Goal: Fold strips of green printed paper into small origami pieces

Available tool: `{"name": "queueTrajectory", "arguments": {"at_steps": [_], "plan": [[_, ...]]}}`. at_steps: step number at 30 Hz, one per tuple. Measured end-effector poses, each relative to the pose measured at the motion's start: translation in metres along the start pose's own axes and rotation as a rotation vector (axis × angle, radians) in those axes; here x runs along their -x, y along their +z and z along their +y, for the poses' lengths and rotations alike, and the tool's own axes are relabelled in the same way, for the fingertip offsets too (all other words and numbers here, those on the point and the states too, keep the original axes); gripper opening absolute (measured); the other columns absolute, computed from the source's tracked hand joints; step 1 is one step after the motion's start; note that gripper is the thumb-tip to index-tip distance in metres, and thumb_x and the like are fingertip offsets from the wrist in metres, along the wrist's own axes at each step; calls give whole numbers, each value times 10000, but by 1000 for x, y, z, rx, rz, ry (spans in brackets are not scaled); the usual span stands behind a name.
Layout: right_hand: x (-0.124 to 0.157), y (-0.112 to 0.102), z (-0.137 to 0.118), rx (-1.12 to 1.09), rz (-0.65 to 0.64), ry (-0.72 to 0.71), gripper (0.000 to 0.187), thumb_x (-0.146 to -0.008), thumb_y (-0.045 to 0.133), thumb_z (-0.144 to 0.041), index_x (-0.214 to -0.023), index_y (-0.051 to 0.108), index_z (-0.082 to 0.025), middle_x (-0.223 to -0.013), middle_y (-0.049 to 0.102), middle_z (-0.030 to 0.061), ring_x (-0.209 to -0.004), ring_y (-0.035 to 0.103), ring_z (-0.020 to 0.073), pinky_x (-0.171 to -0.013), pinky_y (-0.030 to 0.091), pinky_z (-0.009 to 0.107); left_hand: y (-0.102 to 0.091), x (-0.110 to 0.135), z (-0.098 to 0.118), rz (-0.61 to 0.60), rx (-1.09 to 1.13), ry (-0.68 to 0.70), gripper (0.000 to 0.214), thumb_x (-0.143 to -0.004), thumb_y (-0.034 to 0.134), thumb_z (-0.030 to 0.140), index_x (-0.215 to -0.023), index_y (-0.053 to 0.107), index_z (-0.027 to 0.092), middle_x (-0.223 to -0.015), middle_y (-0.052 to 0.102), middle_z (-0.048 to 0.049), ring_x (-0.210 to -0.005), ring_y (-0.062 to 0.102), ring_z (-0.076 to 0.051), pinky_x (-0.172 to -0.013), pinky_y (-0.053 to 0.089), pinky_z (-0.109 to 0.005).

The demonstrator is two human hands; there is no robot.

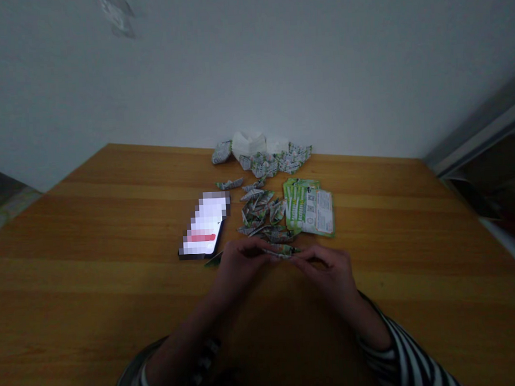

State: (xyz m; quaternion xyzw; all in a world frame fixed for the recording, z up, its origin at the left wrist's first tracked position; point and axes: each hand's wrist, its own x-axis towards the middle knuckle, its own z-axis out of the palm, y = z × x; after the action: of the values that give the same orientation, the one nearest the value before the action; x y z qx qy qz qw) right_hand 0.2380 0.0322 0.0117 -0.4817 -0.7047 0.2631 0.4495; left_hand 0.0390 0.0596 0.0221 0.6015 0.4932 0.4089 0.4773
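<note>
Between my two hands is a small folded piece of printed paper [283, 250], green and white, held level just above the table. My left hand [243, 266] pinches its left end, and my right hand [328, 264] pinches its right end. Just beyond my fingers lie several similar folded paper pieces [258, 207] in a loose cluster. To their right is a fanned stack of flat green-and-white printed sheets [310, 207]. Part of a green paper piece [213, 260] shows beside my left hand, partly covered by it.
A phone [205, 224] with a lit, blurred screen lies left of the folded pieces. Against the wall [250, 61] stand joined folded paper shapes [264, 162] and a white paper or tissue piece [248, 144]. All of it rests on a wooden table [92, 253].
</note>
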Motion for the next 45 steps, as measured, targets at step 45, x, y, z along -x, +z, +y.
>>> {"name": "queueTrajectory", "arguments": {"at_steps": [45], "plan": [[-10, -9, 2, -173, -79, 151, 172, -856, 640, -222, -1013, 709, -214, -968, 754, 54, -863, 715, 183, -768, 578, 294, 5, 14, -10, -48, -505, 629, 209, -923, 537, 198, -1061, 693, 183, -1042, 710, -88, -903, 684, -168, -757, 556, -260]]}}
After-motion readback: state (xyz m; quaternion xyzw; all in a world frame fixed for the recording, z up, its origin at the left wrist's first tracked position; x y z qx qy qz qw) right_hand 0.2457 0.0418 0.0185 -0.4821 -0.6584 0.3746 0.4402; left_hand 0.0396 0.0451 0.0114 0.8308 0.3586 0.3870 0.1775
